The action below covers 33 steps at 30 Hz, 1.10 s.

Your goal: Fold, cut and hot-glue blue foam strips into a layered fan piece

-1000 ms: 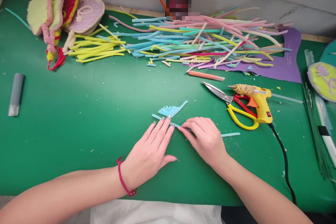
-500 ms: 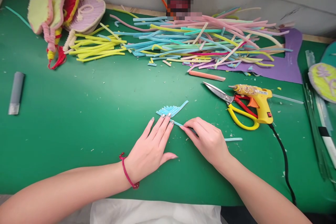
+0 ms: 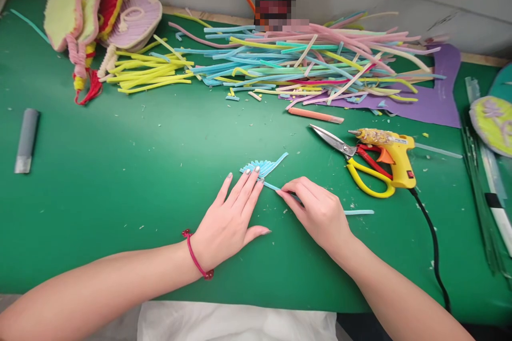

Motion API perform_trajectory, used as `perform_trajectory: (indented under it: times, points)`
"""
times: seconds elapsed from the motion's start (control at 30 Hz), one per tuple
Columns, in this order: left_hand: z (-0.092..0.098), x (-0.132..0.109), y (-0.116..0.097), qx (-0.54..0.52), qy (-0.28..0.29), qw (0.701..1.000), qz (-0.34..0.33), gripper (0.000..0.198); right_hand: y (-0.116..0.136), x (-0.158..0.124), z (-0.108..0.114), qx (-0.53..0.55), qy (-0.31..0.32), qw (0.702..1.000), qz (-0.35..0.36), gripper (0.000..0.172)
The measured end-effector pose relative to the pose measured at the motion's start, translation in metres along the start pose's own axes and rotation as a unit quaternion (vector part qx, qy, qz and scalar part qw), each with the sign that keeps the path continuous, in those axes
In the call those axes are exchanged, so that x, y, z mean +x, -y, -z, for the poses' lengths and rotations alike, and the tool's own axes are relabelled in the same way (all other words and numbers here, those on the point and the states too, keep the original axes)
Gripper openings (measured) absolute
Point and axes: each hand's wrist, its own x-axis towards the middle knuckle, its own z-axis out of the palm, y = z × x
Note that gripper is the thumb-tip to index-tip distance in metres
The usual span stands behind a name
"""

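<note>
A light blue piece made of several pipe cleaners side by side (image 3: pixel 269 167), shaped like a leaf or wing, lies flat on the green table. My left hand (image 3: pixel 234 210) is flat with its fingers stretched out, the fingertips pressing on the piece's lower edge. From under those fingertips runs a blue pipe cleaner (image 3: pixel 272 186). The thumb and fingers of my right hand (image 3: pixel 316 210) pinch it, and its tail shows beyond that hand on the right. Part of the piece is hidden under my left fingers.
Yellow-handled scissors (image 3: pixel 352 160) and a yellow glue gun (image 3: pixel 394 154) with a black cord lie to the right. A heap of coloured pipe cleaners (image 3: pixel 304 61) spans the back. Fuzzy fan-shaped crafts (image 3: pixel 64 13) lie back left, a grey tube (image 3: pixel 28 141) at left.
My left hand has shifted very slightly up, its fingertips still on the blue piece. My right hand keeps its pinch, nearly in the same place.
</note>
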Motion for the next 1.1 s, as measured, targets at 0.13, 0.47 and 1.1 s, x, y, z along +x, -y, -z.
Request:
perform_trajectory:
  times: [0.13, 0.47, 1.1]
  points:
    - [0.0, 0.0016, 0.0012, -0.012, 0.004, 0.999, -0.03, 0.073, 0.0001, -0.0002, 0.0001, 0.001, 0.002, 1.0, -0.001, 0.01]
    - [0.0008, 0.0043, 0.0036, 0.006, -0.007, 1.0, -0.02, 0.071, -0.0018, -0.0014, 0.0009, 0.002, -0.004, 1.0, -0.01, 0.008]
    - [-0.0019, 0.0063, 0.007, -0.02, 0.001, 1.0, -0.001, 0.073, 0.0001, -0.0015, -0.0008, 0.009, -0.002, 1.0, -0.005, 0.008]
